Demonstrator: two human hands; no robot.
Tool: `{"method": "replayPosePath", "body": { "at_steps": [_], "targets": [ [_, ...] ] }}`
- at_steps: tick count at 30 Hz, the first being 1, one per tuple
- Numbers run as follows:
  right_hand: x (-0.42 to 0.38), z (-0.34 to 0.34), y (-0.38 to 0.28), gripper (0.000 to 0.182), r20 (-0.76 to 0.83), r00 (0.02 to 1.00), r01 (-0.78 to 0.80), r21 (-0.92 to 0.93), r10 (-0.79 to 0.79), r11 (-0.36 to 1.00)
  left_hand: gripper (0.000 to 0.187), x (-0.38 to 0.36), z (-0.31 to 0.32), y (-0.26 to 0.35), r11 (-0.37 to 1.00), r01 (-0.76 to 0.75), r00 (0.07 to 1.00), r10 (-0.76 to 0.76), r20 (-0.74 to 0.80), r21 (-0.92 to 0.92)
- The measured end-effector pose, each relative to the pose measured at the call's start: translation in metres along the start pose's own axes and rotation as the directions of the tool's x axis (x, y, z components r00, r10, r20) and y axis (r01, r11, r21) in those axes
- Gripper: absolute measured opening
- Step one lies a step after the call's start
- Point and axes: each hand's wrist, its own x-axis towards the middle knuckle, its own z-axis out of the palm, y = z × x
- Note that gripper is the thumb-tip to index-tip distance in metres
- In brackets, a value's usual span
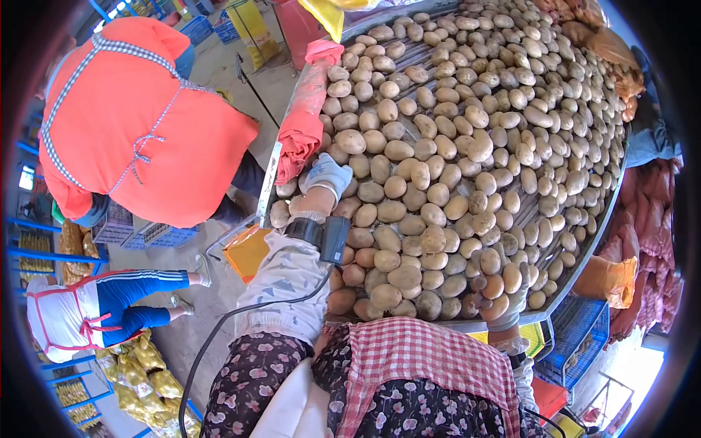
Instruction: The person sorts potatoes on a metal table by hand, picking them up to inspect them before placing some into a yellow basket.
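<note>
My left hand (328, 175), in a pale blue-grey glove, is at the left side of the sorting table among potatoes (398, 150). Its fingers look curled, and what they hold, if anything, is hidden. A dark device (334, 239) with a black cable is strapped to that wrist. My right hand (517, 299), in a grey glove, is at the table's near right edge. Its fingers curve around several potatoes (494, 285). Potatoes cover much of the slatted table in front of me.
A metal rim (270, 182) borders the table, with red cloth (301, 135) over its left side. A person in an orange top (146, 117) stands left; another (95, 314) is farther off. Blue crates (577, 336) and red sacks (650, 241) are at right.
</note>
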Motion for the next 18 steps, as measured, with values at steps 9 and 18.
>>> {"method": "replayPosePath", "body": {
  "at_steps": [9, 18],
  "targets": [
    [0.001, 0.028, -0.001, 0.061, -0.185, 0.981, 0.049, -0.004, -0.049, 0.999, 0.064, -0.017, -0.008, -0.028, 0.974, -0.095, 0.944, 0.023, -0.328, -0.206],
    [-0.004, -0.002, -0.015, 0.064, -0.094, 0.995, 0.030, 0.004, -0.029, 1.000, 0.039, 0.035, -0.069, -0.033, 0.963, -0.170, 0.875, 0.245, 0.418, -0.209]
  ]
}}
